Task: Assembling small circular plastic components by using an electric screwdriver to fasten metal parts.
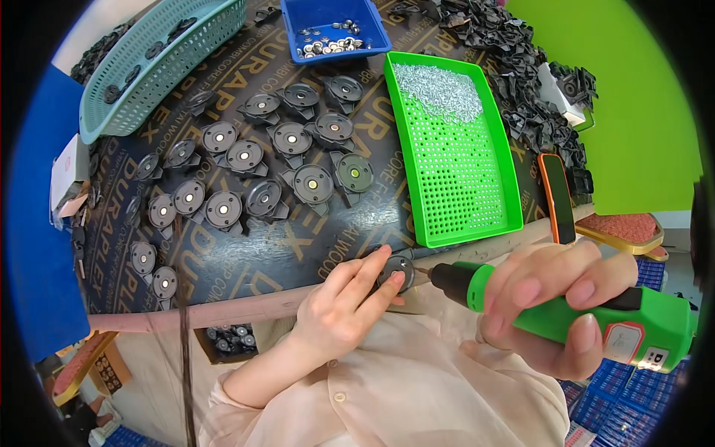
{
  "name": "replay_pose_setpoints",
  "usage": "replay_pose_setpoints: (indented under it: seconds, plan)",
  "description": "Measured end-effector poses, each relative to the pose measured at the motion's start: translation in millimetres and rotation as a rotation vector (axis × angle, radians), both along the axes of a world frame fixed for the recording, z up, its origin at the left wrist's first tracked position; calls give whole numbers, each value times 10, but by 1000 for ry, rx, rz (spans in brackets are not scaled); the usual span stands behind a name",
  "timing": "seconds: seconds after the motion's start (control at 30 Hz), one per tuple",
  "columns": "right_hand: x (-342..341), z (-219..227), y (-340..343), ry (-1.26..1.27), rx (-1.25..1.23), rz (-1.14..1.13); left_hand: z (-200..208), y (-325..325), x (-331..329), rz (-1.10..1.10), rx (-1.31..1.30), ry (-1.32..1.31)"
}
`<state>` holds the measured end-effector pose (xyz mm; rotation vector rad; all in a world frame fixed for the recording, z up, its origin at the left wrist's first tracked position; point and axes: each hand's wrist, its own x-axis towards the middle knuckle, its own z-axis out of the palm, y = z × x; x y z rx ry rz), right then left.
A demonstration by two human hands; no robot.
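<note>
My left hand [344, 304] is closed round a round black plastic part [395, 274] at the table's near edge, its fingers on the rim. My right hand [555, 309] grips a green electric screwdriver [536, 322], whose black nose and thin bit point left at that part. The bit's tip is close to the part; whether it touches a screw I cannot tell. Across the table lie several similar round black parts [313, 185], most with a small metal disc in the middle. A green perforated tray [451, 235] with a heap of small silver screws [445, 91] stands beyond my hands.
At the back stand a blue bin [335, 58] of metal caps and a teal basket [167, 74] with a few black parts. Black plastic pieces [521, 82] are piled at the far right. An orange-edged phone [557, 200] lies right of the tray; an open box [226, 343] sits below the edge.
</note>
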<state>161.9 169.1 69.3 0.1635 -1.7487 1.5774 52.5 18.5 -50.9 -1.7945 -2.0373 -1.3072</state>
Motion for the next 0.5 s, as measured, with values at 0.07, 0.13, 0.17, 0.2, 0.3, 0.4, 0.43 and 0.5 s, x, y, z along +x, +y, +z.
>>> replay_pose_setpoints:
  seconds: [0.07,0.13,0.17,0.2,0.3,0.4,0.43,0.5]
  plan:
    - [10,5,-6,-10,-43,8,-9,-7,-5,4,1,-2]
    - [-11,-10,-14,11,-38,-2,-9,-11,-14,-2,4,11]
    - [-20,-16,-14,35,-32,-13,-3,-8,-17,-3,4,8]
    - [-27,-22,-4,32,-32,-14,8,-3,-20,-5,1,13]
    - [-44,-32,13,17,11,20,19,-18,-8,3,-13,16]
    - [-57,-41,30,-4,43,23,-15,1,-7,7,-8,21]
    - [-78,-49,30,-10,43,45,-16,3,-6,2,0,30]
    - [-76,-36,20,-16,47,63,-14,3,-4,-6,12,40]
